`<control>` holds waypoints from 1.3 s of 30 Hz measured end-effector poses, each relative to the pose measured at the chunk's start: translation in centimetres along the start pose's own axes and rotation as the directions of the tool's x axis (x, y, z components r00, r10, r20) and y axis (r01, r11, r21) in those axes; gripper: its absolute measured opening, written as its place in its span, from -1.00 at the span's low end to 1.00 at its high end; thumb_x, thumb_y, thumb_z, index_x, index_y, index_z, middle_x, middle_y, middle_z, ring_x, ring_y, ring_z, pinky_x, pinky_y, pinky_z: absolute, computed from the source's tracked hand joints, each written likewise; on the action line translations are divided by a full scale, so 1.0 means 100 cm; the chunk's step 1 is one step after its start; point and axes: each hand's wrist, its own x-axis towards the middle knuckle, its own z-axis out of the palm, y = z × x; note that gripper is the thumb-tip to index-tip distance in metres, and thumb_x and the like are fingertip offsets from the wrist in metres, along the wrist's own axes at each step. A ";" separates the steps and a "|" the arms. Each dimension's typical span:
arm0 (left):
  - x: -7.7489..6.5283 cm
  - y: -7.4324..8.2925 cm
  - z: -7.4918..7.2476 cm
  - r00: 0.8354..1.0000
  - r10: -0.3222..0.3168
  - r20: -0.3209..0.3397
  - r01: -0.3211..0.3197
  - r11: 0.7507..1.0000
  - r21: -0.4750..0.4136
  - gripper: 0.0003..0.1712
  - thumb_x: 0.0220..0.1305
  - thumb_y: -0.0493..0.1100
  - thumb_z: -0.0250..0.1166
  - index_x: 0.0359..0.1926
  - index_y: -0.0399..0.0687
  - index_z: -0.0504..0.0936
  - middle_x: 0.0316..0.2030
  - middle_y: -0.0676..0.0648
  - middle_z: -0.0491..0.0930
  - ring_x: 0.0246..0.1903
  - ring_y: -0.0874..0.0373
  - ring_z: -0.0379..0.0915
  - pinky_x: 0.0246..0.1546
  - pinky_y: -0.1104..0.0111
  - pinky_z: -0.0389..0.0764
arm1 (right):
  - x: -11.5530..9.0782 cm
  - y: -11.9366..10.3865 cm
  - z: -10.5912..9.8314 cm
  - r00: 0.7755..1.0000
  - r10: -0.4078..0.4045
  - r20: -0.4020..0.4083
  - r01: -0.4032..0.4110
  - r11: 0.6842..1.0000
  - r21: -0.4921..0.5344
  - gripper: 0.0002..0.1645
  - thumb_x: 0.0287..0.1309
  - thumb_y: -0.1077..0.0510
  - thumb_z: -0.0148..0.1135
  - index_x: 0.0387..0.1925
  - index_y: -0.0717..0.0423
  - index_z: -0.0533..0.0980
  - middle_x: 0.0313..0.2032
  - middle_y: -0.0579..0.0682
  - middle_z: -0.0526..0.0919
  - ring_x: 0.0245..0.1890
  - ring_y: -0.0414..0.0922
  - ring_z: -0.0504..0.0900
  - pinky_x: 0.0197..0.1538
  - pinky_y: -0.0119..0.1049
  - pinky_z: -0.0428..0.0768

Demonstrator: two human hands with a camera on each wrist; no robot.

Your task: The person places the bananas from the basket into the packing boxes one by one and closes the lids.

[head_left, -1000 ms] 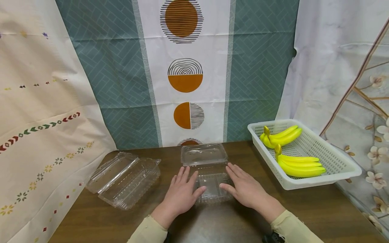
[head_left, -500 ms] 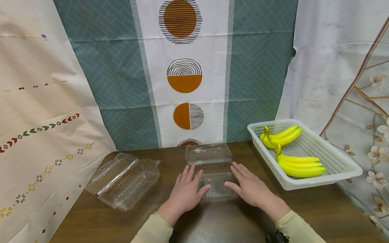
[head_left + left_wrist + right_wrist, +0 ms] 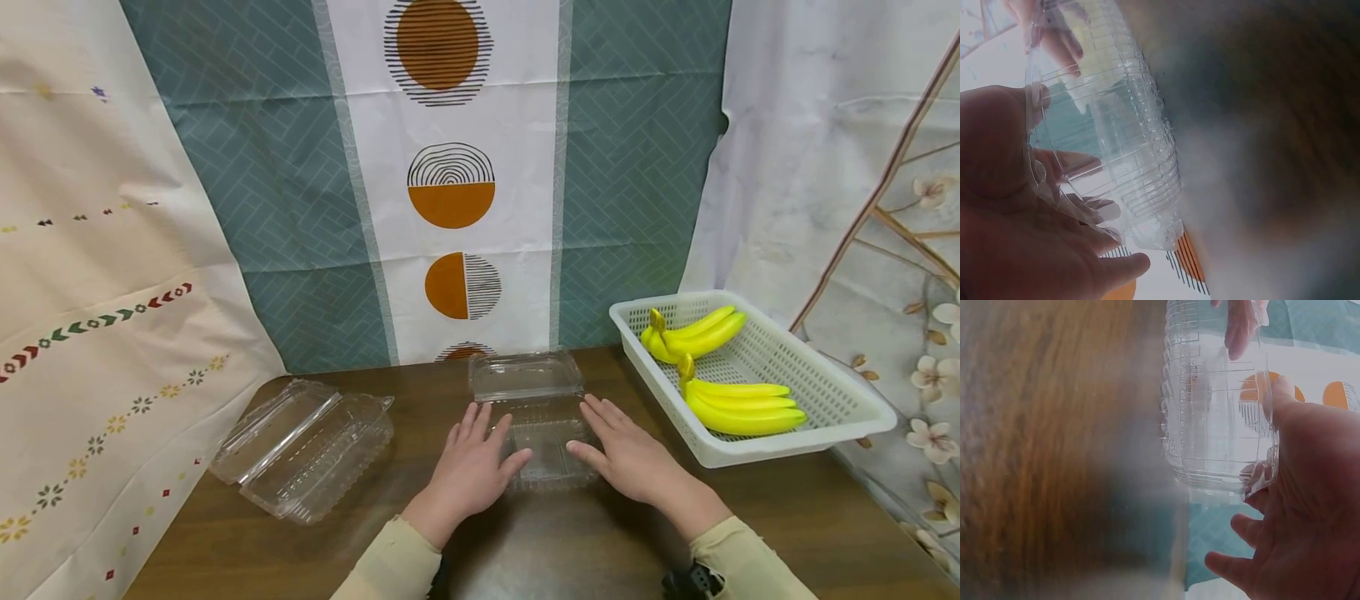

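Note:
A clear plastic clamshell container (image 3: 551, 454) lies unfolded on the brown table, its lid (image 3: 527, 375) flipped toward the back. My left hand (image 3: 474, 467) rests along the tray's left rim with fingers extended and thumb over the near edge. On the opposite rim, my right hand (image 3: 628, 454) lies the same way, fingers straight and thumb pointing inward. In the left wrist view, the container's ribbed wall (image 3: 1129, 144) stands right by the palm. The right wrist view shows fingertips spread beside the tray's corner (image 3: 1222, 481).
A second clear clamshell container (image 3: 315, 450) lies unfolded at the left of the table. At the right stands a white perforated basket (image 3: 847, 417) with two yellow banana bunches (image 3: 742, 408) in it. Printed cloths (image 3: 637, 167) hang behind and at both sides.
Both hands have slid to the right in the head view, and the clear container between them has shifted right along with them. The second container and the banana basket have stayed put.

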 end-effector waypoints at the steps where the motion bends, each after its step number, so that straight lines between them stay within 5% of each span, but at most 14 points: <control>1: 0.001 0.001 0.000 1.000 0.000 -0.002 0.000 1.000 -0.001 -0.09 0.66 0.43 0.08 0.71 -0.03 0.33 0.74 -0.29 0.00 0.75 -0.25 -0.27 0.63 -0.27 0.04 | 0.000 0.001 -0.001 1.000 0.002 0.001 -0.002 1.000 0.000 0.01 0.63 -0.34 0.16 0.69 0.31 0.23 0.71 0.28 0.12 0.69 0.37 0.07 0.59 0.35 0.22; 39: 0.028 0.031 0.013 1.000 0.012 -0.007 -0.012 0.999 0.030 -0.14 0.68 0.44 0.02 0.72 0.08 0.34 0.75 -0.23 0.02 0.75 -0.20 -0.29 0.64 -0.27 0.01 | -0.001 0.033 -0.020 0.998 0.058 0.014 -0.059 0.997 0.058 0.09 0.56 -0.34 0.26 0.72 0.27 0.16 0.71 0.33 0.07 0.67 0.40 0.11 0.55 0.43 0.24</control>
